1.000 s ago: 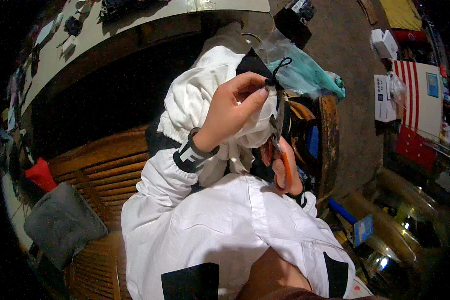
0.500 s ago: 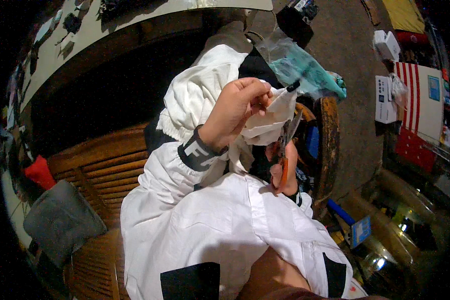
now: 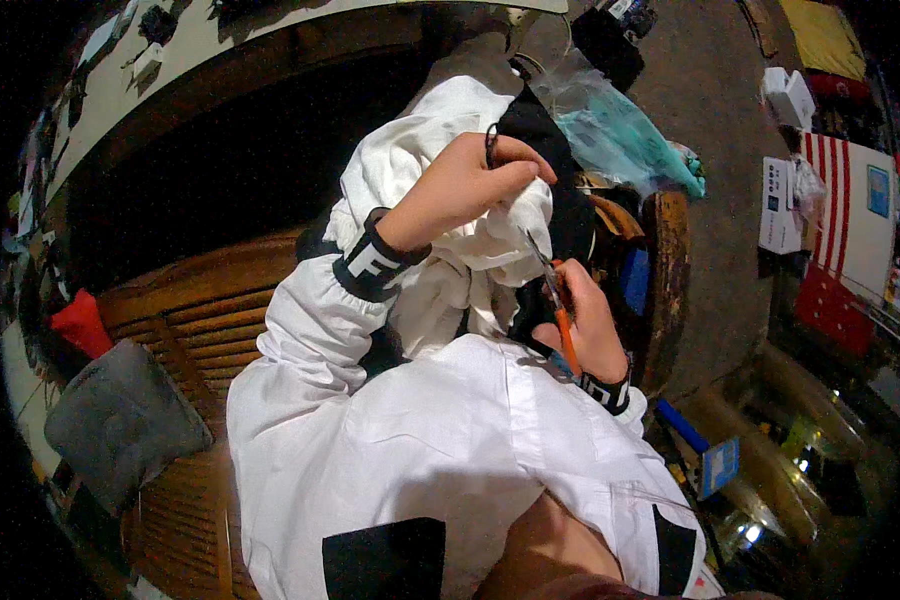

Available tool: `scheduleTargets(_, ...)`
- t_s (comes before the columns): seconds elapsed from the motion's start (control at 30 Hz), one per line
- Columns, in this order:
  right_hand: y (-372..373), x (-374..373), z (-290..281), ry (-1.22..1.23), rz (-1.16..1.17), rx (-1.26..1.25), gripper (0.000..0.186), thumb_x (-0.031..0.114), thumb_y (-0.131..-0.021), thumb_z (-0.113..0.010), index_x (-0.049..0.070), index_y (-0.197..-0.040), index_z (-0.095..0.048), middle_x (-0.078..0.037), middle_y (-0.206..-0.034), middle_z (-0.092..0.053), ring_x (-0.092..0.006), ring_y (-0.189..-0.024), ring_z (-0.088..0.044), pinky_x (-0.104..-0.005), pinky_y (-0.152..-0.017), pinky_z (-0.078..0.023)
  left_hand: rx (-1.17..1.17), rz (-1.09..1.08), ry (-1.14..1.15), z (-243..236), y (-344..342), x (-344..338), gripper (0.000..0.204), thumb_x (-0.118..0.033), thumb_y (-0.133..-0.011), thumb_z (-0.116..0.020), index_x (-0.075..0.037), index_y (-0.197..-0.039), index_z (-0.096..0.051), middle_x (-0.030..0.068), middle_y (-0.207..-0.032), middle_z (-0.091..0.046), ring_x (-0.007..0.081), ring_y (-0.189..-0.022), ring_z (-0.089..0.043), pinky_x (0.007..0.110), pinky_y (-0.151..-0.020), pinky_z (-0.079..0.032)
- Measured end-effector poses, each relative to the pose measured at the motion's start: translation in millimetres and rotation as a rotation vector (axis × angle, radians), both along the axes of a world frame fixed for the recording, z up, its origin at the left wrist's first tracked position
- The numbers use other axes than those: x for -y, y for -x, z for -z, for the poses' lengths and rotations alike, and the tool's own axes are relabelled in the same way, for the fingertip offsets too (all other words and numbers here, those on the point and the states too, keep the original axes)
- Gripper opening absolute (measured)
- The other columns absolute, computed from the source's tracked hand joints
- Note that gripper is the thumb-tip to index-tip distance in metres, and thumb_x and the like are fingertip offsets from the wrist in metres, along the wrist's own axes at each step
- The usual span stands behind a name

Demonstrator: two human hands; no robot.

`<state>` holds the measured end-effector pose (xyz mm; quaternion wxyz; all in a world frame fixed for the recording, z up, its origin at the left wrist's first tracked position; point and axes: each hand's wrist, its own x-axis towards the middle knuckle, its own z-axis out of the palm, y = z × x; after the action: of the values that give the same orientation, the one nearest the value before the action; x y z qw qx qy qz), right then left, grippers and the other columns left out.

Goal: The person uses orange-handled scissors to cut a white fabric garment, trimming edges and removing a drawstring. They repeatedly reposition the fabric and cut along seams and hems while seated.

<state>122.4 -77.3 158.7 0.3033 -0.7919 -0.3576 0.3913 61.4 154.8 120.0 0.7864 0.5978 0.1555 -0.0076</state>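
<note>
A crumpled white cloth (image 3: 440,285) lies bunched over my lap, its lower part against my white jacket. My left hand (image 3: 470,185) is closed on the upper part of this cloth; the palm and some fingertips are hidden. A thin black cord (image 3: 491,146) loops up over the fingers of that hand. In my right hand (image 3: 592,315) is a pair of scissors with orange handles (image 3: 564,335). The scissors' blades point up and to the left, close to the right side of the cloth. Whether they touch it, I cannot tell.
I sit on a slatted wooden bench (image 3: 205,315) with a grey cushion (image 3: 125,425) and a red one (image 3: 82,324) at left. A pale table (image 3: 100,120) curves across the far left. A teal plastic bag (image 3: 620,140) lies beyond my right hand; white boxes (image 3: 780,205) stand far right.
My left hand has moved slightly left and up, and a black cord now shows over its fingers. The cloth corner held out to the right has dropped back. The scissors have tilted further left.
</note>
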Motion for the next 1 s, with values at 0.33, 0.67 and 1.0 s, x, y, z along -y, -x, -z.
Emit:
scheduleTargets(0.33, 15.3, 34.4, 22.0, -0.25, 0.741, -0.481, 0.025, 0.018, -0.083, -0.061, 0.003, -0.098, -0.049, -0.002, -0.082, -0.048, -0.0104, -0.07, -0.047, -0.0221, -0.062, -0.04, 0.02, -0.321, 0.927, 6.3, 6.0, 29.0, 0.041, -0.012, -0.093, -0.05, 0.003, -0.13, -0.042, 0.0126, -0.114, -0.057, 0.0184, -0.102, -0.059, 0.029, -0.091, -0.049)
scheduleTargets(0.67, 11.2, -36.0, 29.7, -0.591, 0.722, 0.069, 0.023, 0.01, -0.083, -0.067, 0.004, -0.099, -0.051, -0.001, -0.088, -0.054, -0.0083, -0.075, -0.052, -0.0227, -0.065, -0.042, -0.139, -0.307, 1.086, -5.7, 20.9, 66.5, 0.041, -0.008, -0.09, -0.051, 0.002, -0.129, -0.042, 0.0098, -0.112, -0.056, 0.0191, -0.106, -0.057, 0.027, -0.093, -0.046)
scheduleTargets(1.0, 11.8, -29.0, 19.1, -0.638, 0.681, -0.048, 0.023, 0.017, -0.085, -0.064, 0.005, -0.099, -0.05, 0.0, -0.084, -0.05, -0.0077, -0.074, -0.047, -0.0209, -0.066, -0.039, 0.23, -0.139, 0.858, -2.7, 35.8, 65.3, 0.044, -0.002, -0.092, -0.045, 0.0, -0.134, -0.034, 0.0146, -0.13, -0.043, 0.0234, -0.118, -0.049, 0.033, -0.101, -0.041)
